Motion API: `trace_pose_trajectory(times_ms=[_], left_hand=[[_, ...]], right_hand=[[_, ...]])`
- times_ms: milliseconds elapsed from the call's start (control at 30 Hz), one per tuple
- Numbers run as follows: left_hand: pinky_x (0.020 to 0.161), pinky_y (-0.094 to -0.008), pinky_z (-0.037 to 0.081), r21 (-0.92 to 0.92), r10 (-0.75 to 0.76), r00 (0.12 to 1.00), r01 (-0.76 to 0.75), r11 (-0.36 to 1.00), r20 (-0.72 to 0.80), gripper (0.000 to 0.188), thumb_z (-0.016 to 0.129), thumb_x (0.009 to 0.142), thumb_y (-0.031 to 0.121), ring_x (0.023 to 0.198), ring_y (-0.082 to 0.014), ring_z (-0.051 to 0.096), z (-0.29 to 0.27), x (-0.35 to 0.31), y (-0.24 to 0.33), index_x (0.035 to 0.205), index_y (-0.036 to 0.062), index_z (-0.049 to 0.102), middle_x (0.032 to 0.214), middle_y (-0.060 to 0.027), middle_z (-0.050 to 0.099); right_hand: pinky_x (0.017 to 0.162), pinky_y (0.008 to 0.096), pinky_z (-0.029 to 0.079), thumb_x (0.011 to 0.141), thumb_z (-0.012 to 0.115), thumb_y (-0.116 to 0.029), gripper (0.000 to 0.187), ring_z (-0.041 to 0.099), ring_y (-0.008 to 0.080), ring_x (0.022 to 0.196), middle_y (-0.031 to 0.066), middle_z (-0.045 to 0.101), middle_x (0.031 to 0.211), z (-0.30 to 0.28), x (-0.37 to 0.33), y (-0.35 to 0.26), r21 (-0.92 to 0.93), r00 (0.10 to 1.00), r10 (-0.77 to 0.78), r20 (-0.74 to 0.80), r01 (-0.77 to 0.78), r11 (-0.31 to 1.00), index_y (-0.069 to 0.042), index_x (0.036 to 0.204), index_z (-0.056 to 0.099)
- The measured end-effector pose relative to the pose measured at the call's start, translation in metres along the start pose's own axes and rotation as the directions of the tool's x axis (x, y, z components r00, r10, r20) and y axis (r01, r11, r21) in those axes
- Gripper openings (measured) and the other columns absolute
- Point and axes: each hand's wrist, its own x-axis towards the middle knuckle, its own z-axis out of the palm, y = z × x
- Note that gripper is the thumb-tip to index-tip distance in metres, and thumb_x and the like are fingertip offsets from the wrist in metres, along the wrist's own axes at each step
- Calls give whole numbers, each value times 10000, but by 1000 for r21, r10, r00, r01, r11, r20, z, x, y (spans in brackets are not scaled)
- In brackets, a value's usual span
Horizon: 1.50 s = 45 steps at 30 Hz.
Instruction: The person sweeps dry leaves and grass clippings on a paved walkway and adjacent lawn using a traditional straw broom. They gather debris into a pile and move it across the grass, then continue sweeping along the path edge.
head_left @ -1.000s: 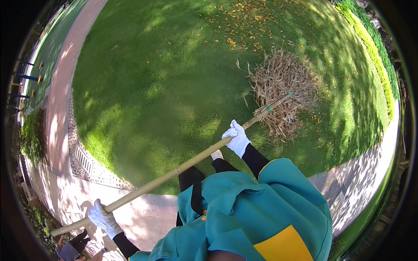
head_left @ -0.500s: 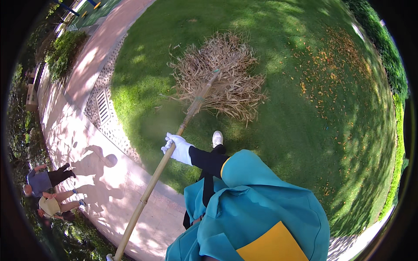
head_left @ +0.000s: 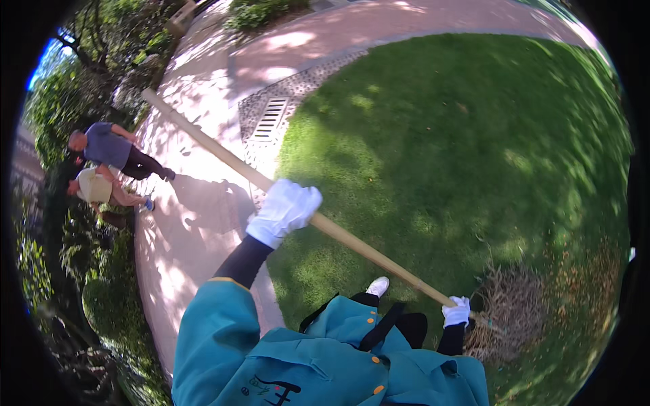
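Note:
A long-handled bamboo broom (head_left: pixel 365 250) slants across in front of me, its bare end up at the left. Its bushy head of dry brown stalks (head_left: pixel 514 314) is low on the right, over the grass. My left hand (head_left: pixel 284 206), in a white glove, is closed round the upper-middle part of the handle. Down by the broom head, my right hand (head_left: pixel 456 311), also white-gloved, is closed on the handle. Whether the head touches the grass cannot be told.
Lawn (head_left: pixel 420 135) spreads ahead, with fallen yellow-brown leaves (head_left: pixel 589 277) at the right. A paved path (head_left: pixel 196 237) with a drain grate (head_left: pixel 269 119) runs along the left. Two people (head_left: pixel 118 149) walk there beside bushes (head_left: pixel 101 304).
My view has turned left. The broom has swung, its head now at lower right and its bare end at upper left. My right hand is now close to the head, my left further up the view.

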Motion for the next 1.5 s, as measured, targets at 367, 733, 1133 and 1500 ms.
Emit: trace_pose_trajectory(times_ms=[367,733,1133,1500], left_hand=[[551,-355,434,62,-334,937,329,942,100,136,580,751,233,563,-221,581,-19,-6,41,692,134,506,555,-23,533],[505,-338,410,380,111,971,-22,925,-214,558,638,711,43,484,-177,505,-159,52,68,1252,41,501,573,-16,518],[584,-361,438,153,596,655,-604,782,-465,369,656,734,102,566,-201,550,-100,355,239,1098,118,600,643,4,561],[555,-306,428,166,649,284,-824,541,-706,317,645,746,-57,524,-145,479,-121,385,488,1017,101,598,575,24,443]], right_hand=[[358,349,336,801,572,-358,239,430,232,416,87,462,526,60,51,-113,-983,940,340,26,-38,179,-127,771,517],[548,282,402,920,566,-236,270,402,87,434,-62,380,466,234,7,15,-21,879,235,416,-249,968,-150,684,466],[560,342,418,915,569,-261,269,410,154,437,-17,416,463,80,-69,-203,647,870,-478,124,294,704,-119,721,448],[541,336,417,930,526,-261,314,443,191,467,-18,389,456,-77,-247,-338,566,603,-777,-179,710,420,-141,661,417]])
